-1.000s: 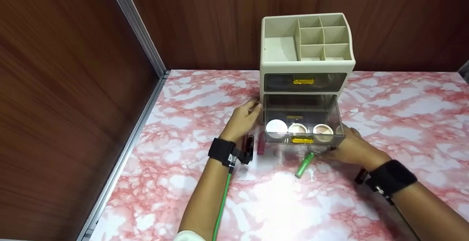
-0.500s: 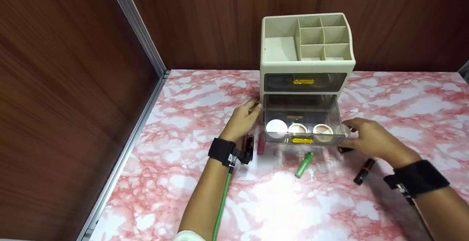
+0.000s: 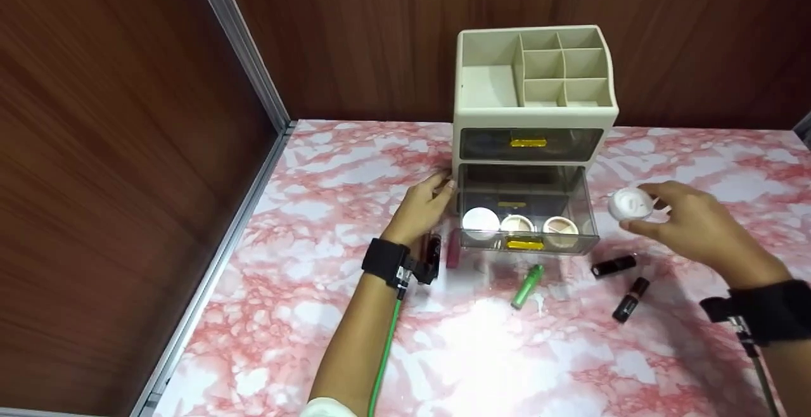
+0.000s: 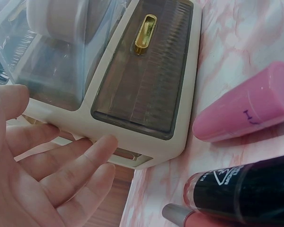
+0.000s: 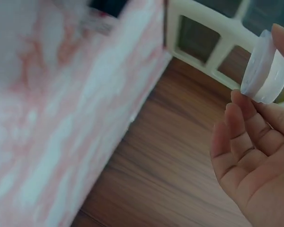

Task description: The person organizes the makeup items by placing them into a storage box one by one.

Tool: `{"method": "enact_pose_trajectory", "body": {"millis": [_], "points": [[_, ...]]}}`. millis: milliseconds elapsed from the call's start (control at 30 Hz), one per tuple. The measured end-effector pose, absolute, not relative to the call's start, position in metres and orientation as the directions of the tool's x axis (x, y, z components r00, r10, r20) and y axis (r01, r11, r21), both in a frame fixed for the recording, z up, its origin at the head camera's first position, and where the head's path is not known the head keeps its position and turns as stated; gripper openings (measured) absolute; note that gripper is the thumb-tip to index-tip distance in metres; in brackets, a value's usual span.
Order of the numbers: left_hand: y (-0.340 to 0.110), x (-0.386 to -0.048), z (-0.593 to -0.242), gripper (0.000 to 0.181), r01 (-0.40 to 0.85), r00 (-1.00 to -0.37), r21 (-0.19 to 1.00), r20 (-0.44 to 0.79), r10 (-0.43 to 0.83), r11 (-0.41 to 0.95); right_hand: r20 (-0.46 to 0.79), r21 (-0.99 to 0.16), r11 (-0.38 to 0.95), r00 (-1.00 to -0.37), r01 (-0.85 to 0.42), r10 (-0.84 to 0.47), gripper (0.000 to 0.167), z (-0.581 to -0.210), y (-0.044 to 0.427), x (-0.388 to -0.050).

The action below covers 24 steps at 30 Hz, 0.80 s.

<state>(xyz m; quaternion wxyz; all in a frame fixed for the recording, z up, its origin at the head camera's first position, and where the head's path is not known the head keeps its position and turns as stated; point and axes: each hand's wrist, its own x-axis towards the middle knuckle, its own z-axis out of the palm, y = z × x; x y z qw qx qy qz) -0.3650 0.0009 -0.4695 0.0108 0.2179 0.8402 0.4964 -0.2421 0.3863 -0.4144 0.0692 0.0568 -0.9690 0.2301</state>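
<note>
A cream drawer organizer (image 3: 535, 113) stands at the table's back, its middle smoky drawer (image 3: 485, 247) pulled out. Inside that drawer lie a white round container (image 3: 481, 222) and two round pots with divided tops, one near the middle (image 3: 516, 224) and one farther right (image 3: 560, 229). My left hand (image 3: 420, 211) touches the organizer's left side; in the left wrist view its fingers (image 4: 80, 184) are relaxed along the frame. To the right of the drawer, my right hand (image 3: 703, 230) pinches a small whitish round jar (image 3: 632, 204) between thumb and fingers, above the table.
A green tube (image 3: 527, 287) lies before the organizer. Two dark lipstick tubes, one near the drawer (image 3: 613, 265) and one closer (image 3: 631, 300), lie right of it. By my left wrist are a pink tube (image 4: 246, 104) and a black tube (image 4: 236, 189). A wooden panel (image 3: 355, 43) stands behind.
My right hand has come from beside and under the drawer's right corner out to the right, bringing the jar into sight. Two dark tubes there are now uncovered. The left hand stays put.
</note>
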Motion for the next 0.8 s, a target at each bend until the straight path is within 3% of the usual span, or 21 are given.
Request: {"method": "enact_pose_trajectory", "body": {"millis": [200, 400, 800], "points": [[0.0, -0.364, -0.469, 0.045, 0.347, -0.908, 0.841, 0.189, 0.374, 0.416, 0.211, -0.44, 0.886, -0.976, -0.145, -0.054, 0.061, -0.392, 0.371, -0.237], [-0.001, -0.364, -0.469, 0.047, 0.339, -0.909, 0.846, 0.182, 0.375, 0.411, 0.271, -0.377, 0.887, -0.947, -0.267, -0.17, 0.054, -0.376, 0.341, -0.238], [0.0, -0.362, -0.467, 0.049, 0.343, -0.905, 0.843, 0.179, 0.385, 0.414, 0.174, -0.304, 0.865, -0.916, -0.399, -0.362, 0.06, -0.359, 0.297, -0.255]]}}
